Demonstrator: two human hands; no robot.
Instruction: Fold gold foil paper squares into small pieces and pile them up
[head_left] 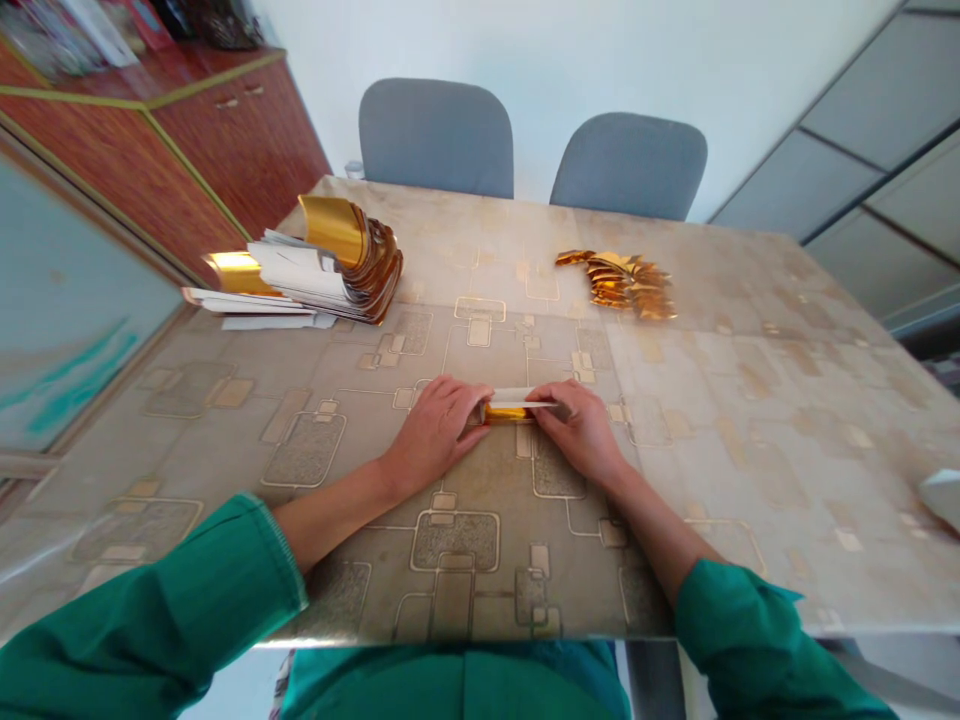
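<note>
A small sheet of gold foil paper, white on its other face, is bent over on itself near the middle of the table. Its left end sits between the thumb and fingers of my left hand. At the right end, my right hand pinches it the same way. Both hands are closed on the paper, low over the tablecloth. To the far left lies a thick curled stack of gold and white paper sheets. Beyond my right hand is a pile of folded gold paper pieces.
A patterned cloth covers the table. Two grey chairs stand along its far side by the white wall. A reddish wooden cabinet is at the back left. Something white shows at the right edge.
</note>
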